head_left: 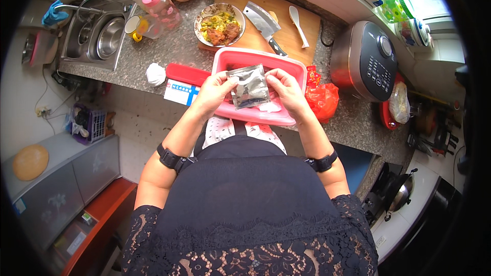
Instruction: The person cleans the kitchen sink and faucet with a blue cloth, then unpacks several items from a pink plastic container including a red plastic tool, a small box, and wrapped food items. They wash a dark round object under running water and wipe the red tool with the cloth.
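Note:
A silver foil sachet (249, 86) is stretched between my two hands. My left hand (215, 90) pinches its left edge, and my right hand (284, 89) has fingers and thumb at its upper right corner. Beneath the sachet sits a pink plastic tub (261, 54) at the counter's front edge, with a whitish crumpled piece (271, 106) inside; the sachet hides part of the interior. Left of the tub lie a red elongated case (187, 74), a blue-and-white box (180, 91) bearing writing, and a white crumpled bundle (155, 74).
Behind the tub, a cutting board (285, 11) carries a cleaver (262, 23) and a white rice paddle (297, 25). A bowl of food (219, 25) stands beside them. At right are a red plastic bag (323, 101) and an electric cooker (364, 61); a steel sink (94, 34) is at left.

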`<state>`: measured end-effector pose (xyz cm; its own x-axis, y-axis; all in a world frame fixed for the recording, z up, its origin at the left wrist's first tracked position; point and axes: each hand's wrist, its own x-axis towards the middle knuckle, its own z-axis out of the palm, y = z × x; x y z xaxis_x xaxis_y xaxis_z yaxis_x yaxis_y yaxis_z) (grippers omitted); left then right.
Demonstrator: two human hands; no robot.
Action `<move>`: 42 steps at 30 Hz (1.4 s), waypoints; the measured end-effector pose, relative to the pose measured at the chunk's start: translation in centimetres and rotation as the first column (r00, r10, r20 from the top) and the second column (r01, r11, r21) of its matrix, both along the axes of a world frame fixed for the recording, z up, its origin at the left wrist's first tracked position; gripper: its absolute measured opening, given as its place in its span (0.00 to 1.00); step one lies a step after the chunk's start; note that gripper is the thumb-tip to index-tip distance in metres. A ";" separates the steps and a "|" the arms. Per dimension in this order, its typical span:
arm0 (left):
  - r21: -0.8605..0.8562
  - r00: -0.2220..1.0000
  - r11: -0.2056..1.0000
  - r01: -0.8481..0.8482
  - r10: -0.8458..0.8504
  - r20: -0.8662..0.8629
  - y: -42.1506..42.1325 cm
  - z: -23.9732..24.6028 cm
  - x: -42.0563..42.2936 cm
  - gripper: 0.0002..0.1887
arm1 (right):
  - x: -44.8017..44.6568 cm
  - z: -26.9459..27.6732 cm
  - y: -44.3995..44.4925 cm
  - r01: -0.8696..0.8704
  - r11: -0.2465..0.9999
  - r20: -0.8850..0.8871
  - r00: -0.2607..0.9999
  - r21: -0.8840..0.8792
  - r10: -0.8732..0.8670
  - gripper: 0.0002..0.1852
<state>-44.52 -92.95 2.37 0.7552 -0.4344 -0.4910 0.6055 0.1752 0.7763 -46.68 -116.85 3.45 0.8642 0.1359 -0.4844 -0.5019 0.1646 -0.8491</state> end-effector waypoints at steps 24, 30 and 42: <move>0.064 0.983 0.992 -0.106 0.095 0.155 0.1 1.2 0.2 0.05 | 0.8 -1.2 0.7 0.005 0.582 0.276 0.884 -0.813 0.378 0.11; 0.539 0.329 0.831 -0.141 -0.474 0.817 -0.4 4.2 -1.2 0.14 | -0.3 0.2 -0.3 -0.109 0.867 -0.223 0.944 0.486 0.243 0.29; 0.451 0.795 0.887 -0.103 -0.199 0.573 1.2 4.3 -0.7 0.15 | -1.3 0.2 0.7 0.017 0.815 -0.240 0.959 0.579 0.150 0.18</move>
